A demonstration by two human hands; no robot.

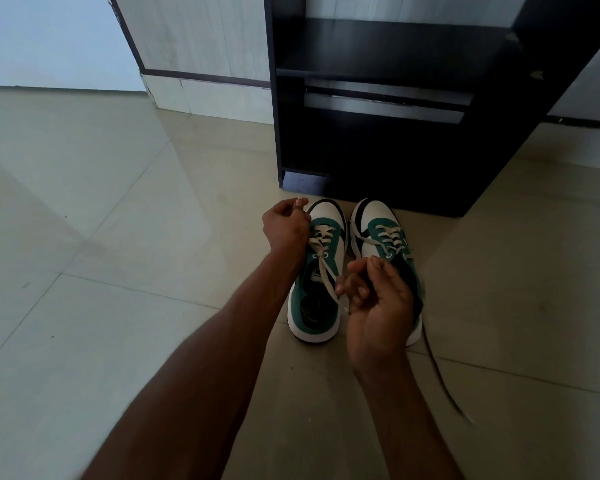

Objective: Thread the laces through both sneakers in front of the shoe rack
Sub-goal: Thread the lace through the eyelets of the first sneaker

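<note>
Two green and white sneakers stand side by side on the floor, toes toward the black shoe rack (388, 140). The left sneaker (317, 296) has a pale lace (328, 271) crossed through its eyelets. My left hand (286, 226) is closed beside that shoe's toe end, pinching one lace end. My right hand (378, 303) hovers over the heel area between the shoes, fingers pinched on the other lace end. The right sneaker (385, 233) is laced too, partly hidden by my right hand. Its loose lace (440, 372) trails over the floor to the right.
The rack has a dark shelf (392, 53) and stands on pale floor tiles (118, 237). A wood-patterned panel (194, 39) rises at the back left. Open floor lies left of the shoes and to their right.
</note>
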